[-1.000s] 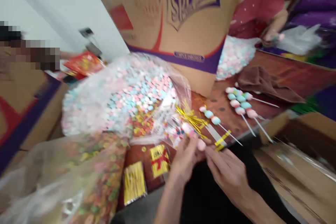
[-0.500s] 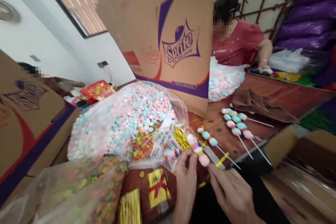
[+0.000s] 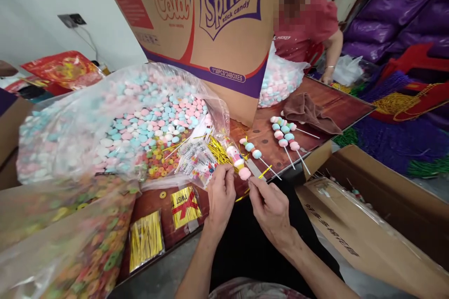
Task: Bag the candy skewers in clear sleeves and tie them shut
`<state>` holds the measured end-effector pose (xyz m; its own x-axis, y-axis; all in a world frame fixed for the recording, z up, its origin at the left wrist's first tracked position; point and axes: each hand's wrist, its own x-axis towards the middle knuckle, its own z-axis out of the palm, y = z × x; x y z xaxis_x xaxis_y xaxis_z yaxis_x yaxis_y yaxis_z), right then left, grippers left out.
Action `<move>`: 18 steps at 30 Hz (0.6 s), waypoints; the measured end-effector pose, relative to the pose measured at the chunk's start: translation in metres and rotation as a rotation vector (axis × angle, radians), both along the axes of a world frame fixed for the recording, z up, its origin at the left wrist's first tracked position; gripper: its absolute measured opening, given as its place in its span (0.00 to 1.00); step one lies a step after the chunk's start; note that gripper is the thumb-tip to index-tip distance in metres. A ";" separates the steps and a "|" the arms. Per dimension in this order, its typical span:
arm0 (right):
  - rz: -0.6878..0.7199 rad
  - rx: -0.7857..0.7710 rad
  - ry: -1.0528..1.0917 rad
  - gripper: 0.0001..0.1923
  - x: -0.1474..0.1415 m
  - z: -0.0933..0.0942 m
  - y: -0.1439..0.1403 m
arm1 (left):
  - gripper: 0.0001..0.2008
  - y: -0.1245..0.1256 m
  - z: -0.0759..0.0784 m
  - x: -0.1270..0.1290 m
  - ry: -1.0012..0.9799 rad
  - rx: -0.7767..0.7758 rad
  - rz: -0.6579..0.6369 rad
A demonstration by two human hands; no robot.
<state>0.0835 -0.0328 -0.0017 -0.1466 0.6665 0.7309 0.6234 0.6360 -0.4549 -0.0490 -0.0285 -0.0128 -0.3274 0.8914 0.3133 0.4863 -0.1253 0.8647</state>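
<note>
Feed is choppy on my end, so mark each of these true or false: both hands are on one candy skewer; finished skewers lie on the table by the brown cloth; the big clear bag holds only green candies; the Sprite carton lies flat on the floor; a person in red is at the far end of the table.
1. Both hands are on one candy skewer. True: the left hand and right hand hold the candy skewer between them.
2. Finished skewers lie by the brown cloth. True: the finished skewers lie beside the brown cloth.
3. The big clear bag holds only green candies. False: the clear bag holds pink, blue and white pieces.
4. The Sprite carton lies flat on the floor. False: the Sprite carton stands upright on the table.
5. A person in red is at the far end. True: the person in red is there.
</note>
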 end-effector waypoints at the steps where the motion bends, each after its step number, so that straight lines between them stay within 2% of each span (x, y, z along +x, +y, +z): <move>1: 0.004 0.000 0.000 0.07 -0.001 0.000 0.000 | 0.08 0.000 0.000 -0.001 0.002 -0.006 0.006; 7: 0.012 -0.018 -0.007 0.07 -0.005 -0.005 -0.001 | 0.07 0.001 -0.002 -0.005 -0.084 -0.057 -0.002; 13: 0.031 -0.035 -0.017 0.08 -0.003 -0.003 -0.001 | 0.08 0.001 -0.008 -0.004 -0.036 0.027 0.059; 18: 0.029 -0.061 -0.030 0.07 -0.001 -0.002 -0.002 | 0.09 0.001 -0.005 -0.002 -0.054 0.063 0.079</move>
